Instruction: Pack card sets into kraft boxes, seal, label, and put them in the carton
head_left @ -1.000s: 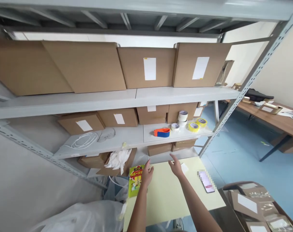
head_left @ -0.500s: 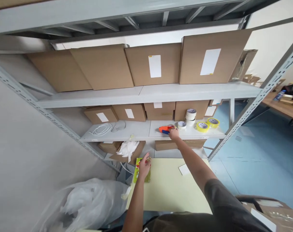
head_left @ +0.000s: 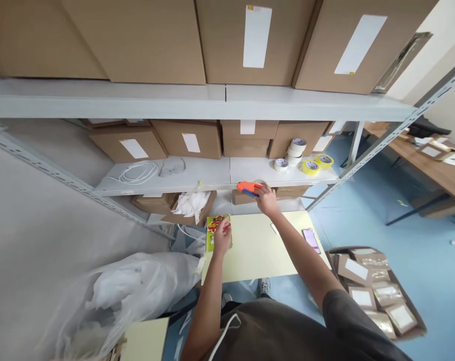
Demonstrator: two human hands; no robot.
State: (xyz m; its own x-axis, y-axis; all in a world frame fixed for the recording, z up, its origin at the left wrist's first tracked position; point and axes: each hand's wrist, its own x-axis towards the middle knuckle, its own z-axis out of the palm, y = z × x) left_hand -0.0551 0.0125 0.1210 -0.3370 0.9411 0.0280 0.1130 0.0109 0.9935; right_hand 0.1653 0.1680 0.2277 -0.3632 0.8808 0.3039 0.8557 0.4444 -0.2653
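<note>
At far left, a clear plastic bag [head_left: 137, 283] bulged beside the table [head_left: 253, 253]. Beyond it, on a shelf [head_left: 208, 178], lay a coiled white cable [head_left: 135, 173] and then a pair of clear glasses [head_left: 173, 167]. Below these, a white wad [head_left: 191, 204] filled an open box. The book [head_left: 212, 239], bright green, lay on the table's left end. The left hand [head_left: 222, 235] was over it, fingers loosely bent; whether they gripped or merely touched the cover could not be told.

Ahead and to the right of that hand was the tape cutter [head_left: 247, 188], orange and blue, its long axis roughly sideways, one end pointing left. The right hand [head_left: 267, 199] gripped its other end, near the shelf's front edge; contact with the shelf could not be judged. The right forearm reached across the table, with a white slip [head_left: 274, 228] just beside it.

Farther right, white rolls [head_left: 295, 150] and yellow rolls [head_left: 310, 167] stood on the shelf, a phone [head_left: 310, 240] lay near the table's right edge, and a bin [head_left: 419, 323] held parcels [head_left: 357, 269].
</note>
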